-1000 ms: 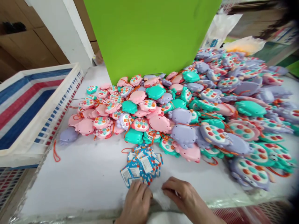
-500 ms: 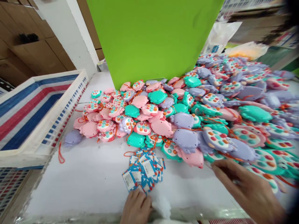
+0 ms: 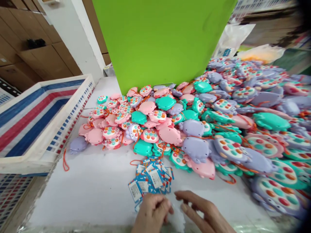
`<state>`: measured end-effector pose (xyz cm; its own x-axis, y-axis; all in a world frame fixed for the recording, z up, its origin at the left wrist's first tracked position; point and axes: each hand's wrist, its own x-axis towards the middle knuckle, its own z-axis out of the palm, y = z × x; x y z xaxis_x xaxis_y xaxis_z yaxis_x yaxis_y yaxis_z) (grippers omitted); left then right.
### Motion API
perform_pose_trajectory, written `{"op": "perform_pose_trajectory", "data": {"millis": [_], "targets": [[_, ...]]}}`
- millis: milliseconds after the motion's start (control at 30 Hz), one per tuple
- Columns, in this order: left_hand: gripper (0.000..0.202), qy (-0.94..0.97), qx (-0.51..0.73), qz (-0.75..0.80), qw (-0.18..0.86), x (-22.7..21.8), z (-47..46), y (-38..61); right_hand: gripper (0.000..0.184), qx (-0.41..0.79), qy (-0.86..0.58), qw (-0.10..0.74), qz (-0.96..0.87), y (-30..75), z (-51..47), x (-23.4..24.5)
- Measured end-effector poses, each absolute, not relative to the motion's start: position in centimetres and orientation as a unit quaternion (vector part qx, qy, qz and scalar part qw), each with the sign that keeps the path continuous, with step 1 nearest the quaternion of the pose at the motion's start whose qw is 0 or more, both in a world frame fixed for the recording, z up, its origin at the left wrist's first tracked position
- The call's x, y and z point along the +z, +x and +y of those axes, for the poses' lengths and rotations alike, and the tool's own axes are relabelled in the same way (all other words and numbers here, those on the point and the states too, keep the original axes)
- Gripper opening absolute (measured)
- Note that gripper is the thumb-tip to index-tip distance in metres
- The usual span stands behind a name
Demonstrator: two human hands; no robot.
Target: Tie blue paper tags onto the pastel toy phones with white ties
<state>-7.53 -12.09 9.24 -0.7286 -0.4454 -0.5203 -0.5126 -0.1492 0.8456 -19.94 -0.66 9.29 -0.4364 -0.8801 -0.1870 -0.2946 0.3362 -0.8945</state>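
My left hand [image 3: 154, 212] is closed, thumb and fingers pressed together at the near edge of a pile of small printed cards [image 3: 155, 178]. What it pinches, if anything, is hidden. My right hand [image 3: 204, 212] is just to its right, index finger and thumb apart, with nothing visible between them. Between the two hands lies a whitish, translucent wispy bundle [image 3: 177, 218]; its kind is unclear. The cards are blue, orange and white with barcodes. Behind them are heaped crab-like or turtle-like plastic toys with coloured buttons, among them a pink toy [image 3: 202, 166] and a purple toy [image 3: 196, 149] with orange cords.
A tall green panel [image 3: 160, 42] stands behind the toys. On the left is a white plastic crate [image 3: 81, 97] lined with striped sheeting. A lone purple toy [image 3: 78, 144] lies near the white table's [image 3: 80, 194] left edge. Cardboard boxes [image 3: 48, 61] are stacked behind.
My right hand has moved left from the toys to beside my left hand. My left hand has shifted slightly right and turned, its fingers now pinched. The view has shifted slightly.
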Motion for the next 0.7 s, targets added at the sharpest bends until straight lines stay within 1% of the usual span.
{"op": "perform_pose_trajectory", "data": {"millis": [67,167,233,300,367,433,467,533,600,700], "targets": [[0.030,-0.346,0.664,0.659,0.069,9.5,-11.6,-7.9,0.024,-0.488,-0.343,0.400,0.696,-19.6,-1.6,8.9],[0.032,-0.310,0.693,0.647,0.073,9.5,-11.0,-8.6,0.028,-0.566,-0.273,0.487,0.606,-18.6,-3.2,8.3],[0.032,-0.308,0.692,0.650,0.065,9.4,-11.0,-8.6,0.028,-0.589,-0.233,0.505,0.586,-18.3,-3.7,8.2],[0.027,-0.314,0.665,0.674,0.066,9.2,-11.5,-8.4,0.024,-0.600,-0.206,0.485,0.602,-18.8,-3.6,8.1],[0.021,-0.314,0.597,0.737,0.042,9.1,-12.5,-8.2,0.022,-0.613,-0.188,0.456,0.617,-19.7,-3.3,7.7],[0.016,-0.315,0.482,0.817,-0.006,9.0,-13.8,-8.3,0.027,-0.618,-0.176,0.456,0.616,-20.7,-2.9,7.0],[0.018,-0.316,0.419,0.851,-0.026,9.0,-14.4,-8.4,0.030,-0.612,-0.174,0.468,0.613,-21.0,-2.8,6.6],[0.028,-0.314,0.318,0.894,-0.035,8.9,-15.5,-8.9,0.032,-0.593,-0.176,0.487,0.617,-21.3,-2.7,5.7],[0.038,-0.299,0.270,0.915,-0.019,8.5,-16.1,-9.2,0.035,-0.575,-0.191,0.487,0.629,-21.2,-2.7,5.2],[0.046,-0.288,0.252,0.924,-0.011,7.4,-16.1,-9.3,0.038,-0.552,-0.222,0.462,0.658,-20.7,-3.0,5.1]]}}
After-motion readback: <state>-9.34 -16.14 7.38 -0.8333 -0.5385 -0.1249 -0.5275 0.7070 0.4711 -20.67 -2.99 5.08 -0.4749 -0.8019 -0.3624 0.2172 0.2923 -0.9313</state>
